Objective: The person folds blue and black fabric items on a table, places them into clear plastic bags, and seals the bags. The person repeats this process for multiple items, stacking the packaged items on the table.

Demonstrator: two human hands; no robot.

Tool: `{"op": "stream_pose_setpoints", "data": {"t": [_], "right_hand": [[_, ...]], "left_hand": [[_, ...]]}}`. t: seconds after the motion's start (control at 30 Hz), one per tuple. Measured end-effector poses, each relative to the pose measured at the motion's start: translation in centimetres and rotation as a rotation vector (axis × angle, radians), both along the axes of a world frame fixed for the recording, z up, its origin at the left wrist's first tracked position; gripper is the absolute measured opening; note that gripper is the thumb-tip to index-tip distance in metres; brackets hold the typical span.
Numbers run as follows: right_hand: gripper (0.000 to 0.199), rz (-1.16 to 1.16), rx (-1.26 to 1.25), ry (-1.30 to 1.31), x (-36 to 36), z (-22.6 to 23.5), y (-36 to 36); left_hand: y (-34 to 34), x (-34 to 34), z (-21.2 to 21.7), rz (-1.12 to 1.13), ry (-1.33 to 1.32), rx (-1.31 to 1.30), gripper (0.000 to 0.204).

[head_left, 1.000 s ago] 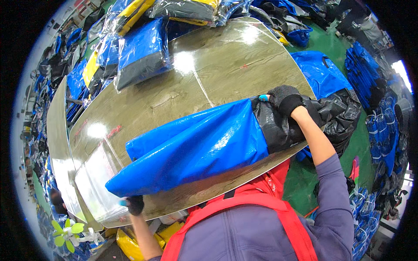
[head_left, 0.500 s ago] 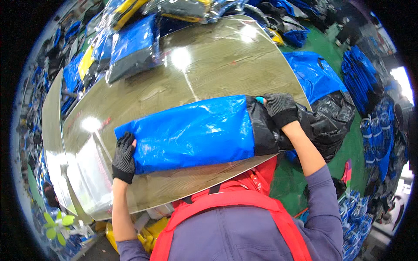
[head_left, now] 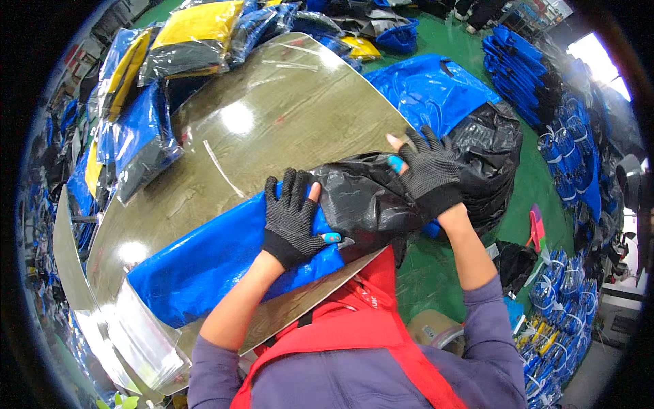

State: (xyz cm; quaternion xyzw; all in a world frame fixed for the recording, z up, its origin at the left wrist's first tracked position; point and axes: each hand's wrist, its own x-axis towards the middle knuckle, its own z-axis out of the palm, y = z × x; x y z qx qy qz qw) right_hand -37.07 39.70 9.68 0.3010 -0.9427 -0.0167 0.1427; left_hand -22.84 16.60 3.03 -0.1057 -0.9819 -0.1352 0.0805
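A folded length of shiny coated material lies across the table, its blue part [head_left: 197, 269] at the left and its crumpled black part [head_left: 361, 198] at the right. My left hand [head_left: 293, 218], in a dark grippy glove with bare fingertips, rests flat over the seam between the colours, fingers stretched. Toward the table's right edge, my right hand [head_left: 429, 170] lies on the black part with its fingers spread. Blue tape or covering shows on a digit of each glove. Beyond the right hand sits a similar blue and black pile [head_left: 432, 88].
The wood-patterned table [head_left: 272, 129] has a clear sheet over it. Clear-bagged blue, yellow and black packs [head_left: 194, 34] are heaped at its far left. Clear plastic bags [head_left: 146, 341] lie at the near left. Tied blue bundles [head_left: 569, 146] stand on the green floor at right.
My left hand has moved from the blue part's left end to the colour seam. The material now slants down toward the left, with more black part on the table. My view has turned right.
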Motion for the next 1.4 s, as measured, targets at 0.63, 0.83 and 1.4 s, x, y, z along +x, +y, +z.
{"op": "stream_pose_setpoints", "data": {"t": [0.63,0.83,1.4], "right_hand": [[0.059,0.096,-1.365,-0.621,10.2,-4.8,0.9],[0.075,0.469,-0.631,-0.236,12.7,1.7,-7.4],[0.077,0.260,-0.305,-0.415,11.2,-2.4,-10.1]], "left_hand": [[5.5,-2.5,0.1,0.012,0.124,0.043,0.094],[-3.1,3.2,7.1,0.000,-0.313,0.565,0.059],[-6.5,9.3,0.7,0.090,-0.094,0.000,0.065]]}}
